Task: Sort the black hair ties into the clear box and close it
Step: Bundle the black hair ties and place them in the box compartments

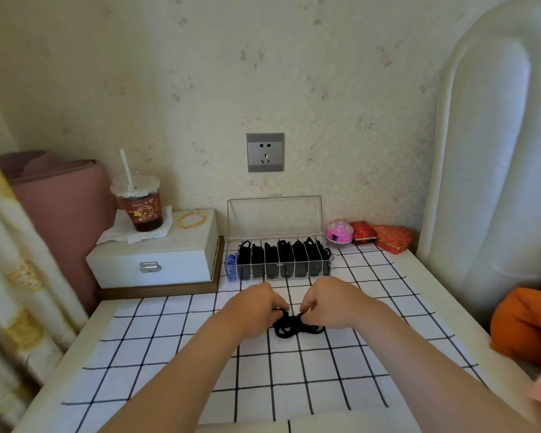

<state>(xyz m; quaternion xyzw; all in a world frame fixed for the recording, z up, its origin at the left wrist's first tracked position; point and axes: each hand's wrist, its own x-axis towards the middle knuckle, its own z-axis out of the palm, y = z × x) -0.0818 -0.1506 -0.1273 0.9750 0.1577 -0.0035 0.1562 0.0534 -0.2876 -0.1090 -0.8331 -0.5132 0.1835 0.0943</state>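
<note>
A small pile of black hair ties (289, 327) lies on the checked cloth (175, 364) in the middle of the table. My left hand (254, 309) pinches ties at the pile's left side. My right hand (328, 304) pinches ties at its right side, fingers curled down onto them. Behind the pile stands the clear box (278, 260), its lid (274, 218) upright against the wall. Its compartments hold several black hair ties, and the leftmost one holds blue ties (231, 267).
A white jewellery case (156, 260) at the left carries a lidded drink cup (141, 207) with a straw and a gold bangle (191, 219). A pink ball (339, 231) and red boxes (383, 237) sit right of the box. An orange cushion (522, 326) lies at the right edge.
</note>
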